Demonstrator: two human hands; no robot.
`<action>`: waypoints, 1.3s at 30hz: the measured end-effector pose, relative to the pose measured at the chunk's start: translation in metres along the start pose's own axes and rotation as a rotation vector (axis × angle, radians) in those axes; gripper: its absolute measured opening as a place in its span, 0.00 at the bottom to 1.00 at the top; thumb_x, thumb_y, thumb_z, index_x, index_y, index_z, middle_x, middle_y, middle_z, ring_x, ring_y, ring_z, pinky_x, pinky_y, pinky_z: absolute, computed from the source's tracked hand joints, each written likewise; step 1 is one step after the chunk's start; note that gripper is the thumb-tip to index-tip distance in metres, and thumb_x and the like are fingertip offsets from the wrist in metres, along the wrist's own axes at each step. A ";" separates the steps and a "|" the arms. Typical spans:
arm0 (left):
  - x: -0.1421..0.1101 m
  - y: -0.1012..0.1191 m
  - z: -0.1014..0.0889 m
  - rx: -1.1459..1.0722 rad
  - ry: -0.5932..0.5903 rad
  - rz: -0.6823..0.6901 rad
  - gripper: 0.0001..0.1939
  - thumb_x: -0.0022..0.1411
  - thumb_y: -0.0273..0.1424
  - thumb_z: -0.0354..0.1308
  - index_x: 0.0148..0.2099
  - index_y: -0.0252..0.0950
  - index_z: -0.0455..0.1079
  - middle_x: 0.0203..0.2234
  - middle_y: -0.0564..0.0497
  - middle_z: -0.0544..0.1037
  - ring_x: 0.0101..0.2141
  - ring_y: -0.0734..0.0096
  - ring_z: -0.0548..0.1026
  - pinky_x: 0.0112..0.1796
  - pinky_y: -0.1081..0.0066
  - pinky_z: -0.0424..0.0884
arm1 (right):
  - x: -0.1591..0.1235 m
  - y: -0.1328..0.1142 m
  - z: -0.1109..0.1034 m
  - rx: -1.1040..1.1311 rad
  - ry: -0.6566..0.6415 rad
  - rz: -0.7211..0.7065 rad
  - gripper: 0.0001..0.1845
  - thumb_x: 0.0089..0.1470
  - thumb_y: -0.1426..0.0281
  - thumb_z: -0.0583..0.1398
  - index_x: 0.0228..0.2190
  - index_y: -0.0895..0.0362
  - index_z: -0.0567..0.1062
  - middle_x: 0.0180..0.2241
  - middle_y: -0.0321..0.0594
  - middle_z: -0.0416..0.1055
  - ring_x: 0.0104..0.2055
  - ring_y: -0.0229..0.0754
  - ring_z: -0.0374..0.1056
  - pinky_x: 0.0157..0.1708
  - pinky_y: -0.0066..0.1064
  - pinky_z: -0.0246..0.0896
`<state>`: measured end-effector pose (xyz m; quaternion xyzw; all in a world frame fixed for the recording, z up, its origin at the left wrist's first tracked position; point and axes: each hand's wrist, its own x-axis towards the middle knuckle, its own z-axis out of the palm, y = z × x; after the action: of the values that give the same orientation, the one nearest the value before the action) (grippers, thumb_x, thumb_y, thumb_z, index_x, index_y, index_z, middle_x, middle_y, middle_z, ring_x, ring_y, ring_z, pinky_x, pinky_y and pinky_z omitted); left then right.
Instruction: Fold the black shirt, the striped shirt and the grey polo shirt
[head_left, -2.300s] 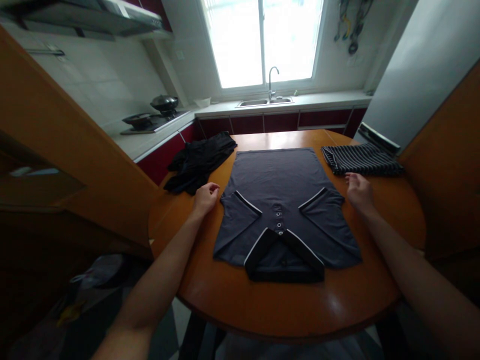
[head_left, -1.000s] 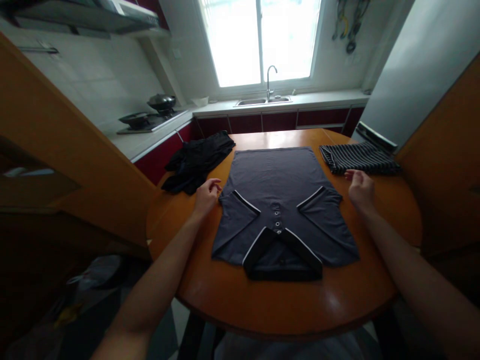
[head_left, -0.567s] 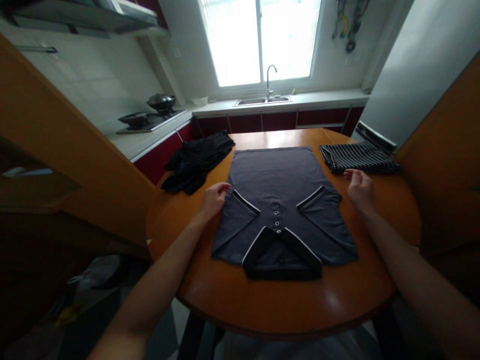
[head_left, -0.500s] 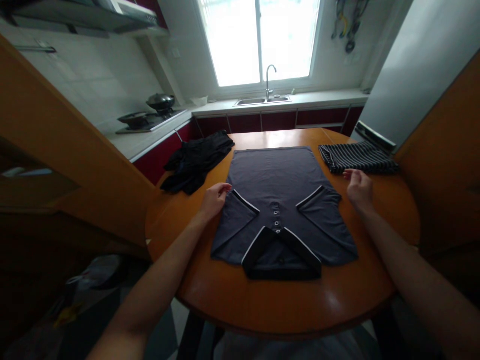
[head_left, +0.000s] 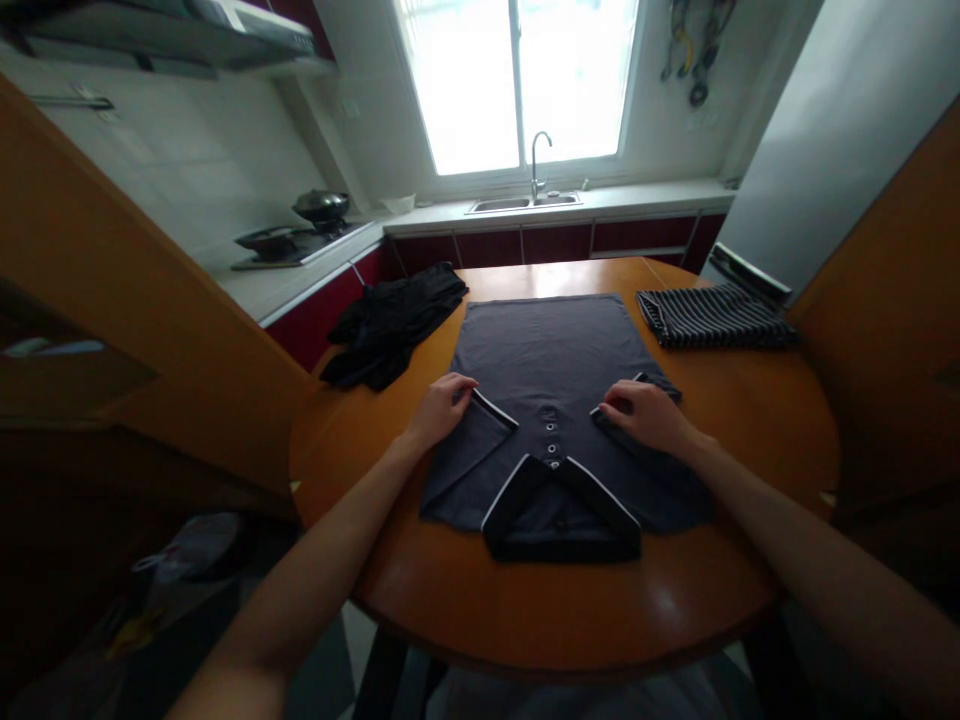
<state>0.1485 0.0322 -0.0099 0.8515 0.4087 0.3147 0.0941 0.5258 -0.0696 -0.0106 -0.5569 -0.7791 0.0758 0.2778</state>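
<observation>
A dark grey polo shirt (head_left: 551,345) lies flat on the round wooden table (head_left: 570,620), its black white-edged collar (head_left: 562,548) towards me. Both short sleeves are folded inward over the front. At the outer end of the left sleeve's striped cuff, my left hand (head_left: 442,412) is closed, with thumb and fingertips pinching the fabric. My right hand (head_left: 651,415) hovers over the right sleeve, covering much of its cuff. Its fingers are loosely bent, a small gap showing between thumb and index finger; I see no fabric lifted by it.
Crumpled black clothing (head_left: 397,325) lies at the table's back left. A folded black-and-white striped garment (head_left: 716,315) is at the back right. Beyond are a stove with a pan (head_left: 321,206), a sink (head_left: 525,204) and a fridge (head_left: 832,150).
My left hand has moved right from the table onto the left sleeve's cuff. My right hand has come left from beside the striped garment to over the right sleeve.
</observation>
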 end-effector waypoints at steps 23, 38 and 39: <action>0.000 -0.013 0.008 0.106 -0.034 -0.047 0.12 0.65 0.33 0.55 0.48 0.37 0.76 0.44 0.45 0.77 0.48 0.58 0.73 0.53 0.58 0.69 | -0.004 -0.019 0.008 -0.250 -0.122 -0.045 0.05 0.55 0.70 0.59 0.28 0.53 0.73 0.30 0.38 0.75 0.33 0.42 0.70 0.34 0.30 0.55; 0.011 -0.042 0.017 0.174 -0.024 -0.208 0.11 0.64 0.35 0.58 0.46 0.39 0.77 0.40 0.46 0.79 0.44 0.59 0.75 0.47 0.61 0.70 | 0.005 0.034 -0.006 0.075 0.332 0.327 0.14 0.57 0.67 0.54 0.35 0.56 0.80 0.32 0.43 0.79 0.35 0.46 0.74 0.37 0.33 0.63; 0.012 -0.041 0.016 0.177 -0.027 -0.223 0.11 0.64 0.36 0.58 0.45 0.39 0.77 0.39 0.47 0.79 0.43 0.59 0.75 0.46 0.62 0.70 | 0.004 0.040 -0.009 0.094 0.381 0.364 0.15 0.56 0.67 0.54 0.35 0.57 0.80 0.31 0.43 0.79 0.34 0.46 0.74 0.36 0.33 0.64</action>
<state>0.1379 0.0696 -0.0345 0.8100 0.5255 0.2535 0.0584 0.5627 -0.0526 -0.0185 -0.6784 -0.5954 0.0545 0.4269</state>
